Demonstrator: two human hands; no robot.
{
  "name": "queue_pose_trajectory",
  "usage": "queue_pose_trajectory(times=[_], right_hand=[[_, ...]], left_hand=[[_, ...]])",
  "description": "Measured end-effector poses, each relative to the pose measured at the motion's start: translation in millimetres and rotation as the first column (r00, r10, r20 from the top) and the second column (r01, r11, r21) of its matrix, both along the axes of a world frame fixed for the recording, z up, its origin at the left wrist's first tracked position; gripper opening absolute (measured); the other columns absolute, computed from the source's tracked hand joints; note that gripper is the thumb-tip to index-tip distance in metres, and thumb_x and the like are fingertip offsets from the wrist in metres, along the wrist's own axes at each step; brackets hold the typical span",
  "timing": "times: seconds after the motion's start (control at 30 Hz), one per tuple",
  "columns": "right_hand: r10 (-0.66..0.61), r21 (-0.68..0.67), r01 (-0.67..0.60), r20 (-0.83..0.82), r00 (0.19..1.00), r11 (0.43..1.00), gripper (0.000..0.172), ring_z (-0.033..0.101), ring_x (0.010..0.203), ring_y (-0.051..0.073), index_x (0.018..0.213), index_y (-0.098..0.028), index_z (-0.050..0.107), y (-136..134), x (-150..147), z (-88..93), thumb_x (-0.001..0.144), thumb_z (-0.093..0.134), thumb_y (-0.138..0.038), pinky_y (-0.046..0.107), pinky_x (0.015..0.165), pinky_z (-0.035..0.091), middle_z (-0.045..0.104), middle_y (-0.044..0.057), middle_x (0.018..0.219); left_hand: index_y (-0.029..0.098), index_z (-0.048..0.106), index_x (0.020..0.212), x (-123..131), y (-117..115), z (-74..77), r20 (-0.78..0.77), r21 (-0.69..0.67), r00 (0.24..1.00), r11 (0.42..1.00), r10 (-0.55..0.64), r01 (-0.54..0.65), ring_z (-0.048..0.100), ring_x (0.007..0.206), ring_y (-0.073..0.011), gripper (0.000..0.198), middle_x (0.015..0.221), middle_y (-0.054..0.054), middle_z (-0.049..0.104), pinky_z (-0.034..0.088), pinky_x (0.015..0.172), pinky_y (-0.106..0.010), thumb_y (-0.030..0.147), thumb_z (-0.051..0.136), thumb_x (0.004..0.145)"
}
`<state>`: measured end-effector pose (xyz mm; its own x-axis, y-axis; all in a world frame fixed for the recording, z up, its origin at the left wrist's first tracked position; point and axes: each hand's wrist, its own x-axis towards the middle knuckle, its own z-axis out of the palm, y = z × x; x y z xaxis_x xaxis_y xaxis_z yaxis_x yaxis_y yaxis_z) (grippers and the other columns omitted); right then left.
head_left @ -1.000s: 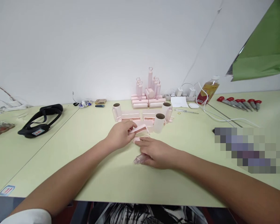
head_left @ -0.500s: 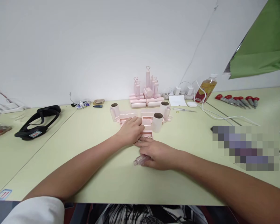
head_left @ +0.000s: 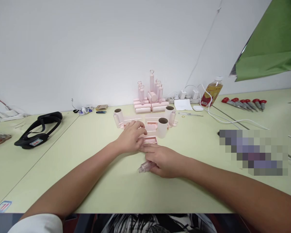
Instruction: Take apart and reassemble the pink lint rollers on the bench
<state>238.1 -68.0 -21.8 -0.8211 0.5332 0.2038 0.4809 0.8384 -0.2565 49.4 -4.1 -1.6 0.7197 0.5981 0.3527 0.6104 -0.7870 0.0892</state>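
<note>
Nearest us on the smooth pale-green table (head_left: 126, 194), we had a clear pinkish tube (head_left: 146, 166) tucked under the right hand (head_left: 163, 160), thumb on its near side, index and middle fingers stretched forward and close together. We logged its long axis as mostly side to side, narrow neck pointing left and slightly toward us. Just beyond those fingertips lay a shallow pink box (head_left: 150, 140), open side up, rectangular, long side also roughly left to right, so the tube sat on our side of it, nearly parallel. The left hand (head_left: 131, 137) was nearer the box, arched over its left end with fingers bent and slightly apart; we couldn't tell whether they pinched anything. Its thumb came right up to the right fingertips; contact was unclear. Behind the hands we noted more open pink boxes (head_left: 152, 124), glossy, plastic-looking, and a pale cardboard roll (head_left: 162, 129) upright, brown inside. Another roll (head_left: 169, 110) stood farther right, one more (head_left: 117, 114) to the left, clear tubes leaning by both. Farthest, near the plain wall, came stacked pink cases (head_left: 142, 106) with rounded edges, slim tubes (head_left: 152, 82) upright on them, topped by heart-shaped loops.
</note>
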Motion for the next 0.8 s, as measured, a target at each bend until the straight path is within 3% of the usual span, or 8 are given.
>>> queue_pose_trajectory(times=[0.13,0.3,0.5,0.67,0.8], right_hand=[[-0.148,0.041,0.144,0.140,0.979,0.989,0.012,0.054,0.084,0.024,0.082,-0.013,0.064,-9.7,-1.4,7.4,0.082,0.056,-0.022,0.036,0.080,0.044,0.063,0.012,0.088],[-0.251,0.028,0.252,0.247,0.936,0.967,0.020,0.056,0.089,0.026,0.083,-0.011,0.067,-13.4,-1.0,7.6,0.085,0.053,-0.026,0.038,0.082,0.045,0.064,0.015,0.089],[-0.270,-0.023,0.286,0.271,0.924,0.958,0.029,0.060,0.100,0.032,0.093,-0.009,0.069,-15.5,-1.4,7.5,0.086,0.052,-0.032,0.040,0.083,0.047,0.063,0.022,0.111],[-0.307,-0.077,0.348,0.318,0.897,0.934,0.032,0.067,0.089,0.029,0.098,-0.011,0.066,-16.3,-1.9,12.0,0.087,0.048,-0.035,0.038,0.074,0.049,0.050,0.024,0.137],[-0.327,-0.059,0.363,0.318,0.890,0.930,0.029,0.067,0.085,0.027,0.095,-0.012,0.064,-14.3,-0.4,11.4,0.087,0.048,-0.035,0.035,0.070,0.048,0.048,0.023,0.139]], left_hand=[[0.019,0.068,0.087,-9.0,-9.2,3.5,-0.057,-0.014,0.998,0.999,-0.035,0.035,0.045,0.102,-0.0257,0.016,0.114,-0.010,0.054,0.036,0.085,-0.042,0.019,0.052,0.082],[0.020,0.071,0.082,-14.6,-15.7,-1.2,-0.097,0.017,0.994,0.999,-0.047,0.049,0.044,0.103,-0.0272,0.020,0.113,-0.010,0.055,0.033,0.089,-0.045,0.030,0.054,0.086],[0.020,0.072,0.077,-16.7,-12.1,-5.8,-0.090,-0.025,0.995,0.998,-0.053,0.051,0.045,0.096,-0.0239,0.018,0.106,-0.009,0.054,0.037,0.086,-0.041,0.031,0.059,0.083],[0.020,0.070,0.076,-16.8,-10.1,-9.7,-0.099,-0.046,0.992,0.996,-0.075,0.071,0.045,0.088,-0.0208,0.021,0.097,-0.008,0.053,0.037,0.081,-0.037,0.031,0.055,0.085],[0.018,0.066,0.088,-16.9,-12.2,-12.5,-0.069,-0.059,0.994,0.995,-0.080,0.076,0.045,0.087,-0.0206,0.015,0.098,-0.008,0.052,0.039,0.080,-0.036,0.022,0.053,0.083]])
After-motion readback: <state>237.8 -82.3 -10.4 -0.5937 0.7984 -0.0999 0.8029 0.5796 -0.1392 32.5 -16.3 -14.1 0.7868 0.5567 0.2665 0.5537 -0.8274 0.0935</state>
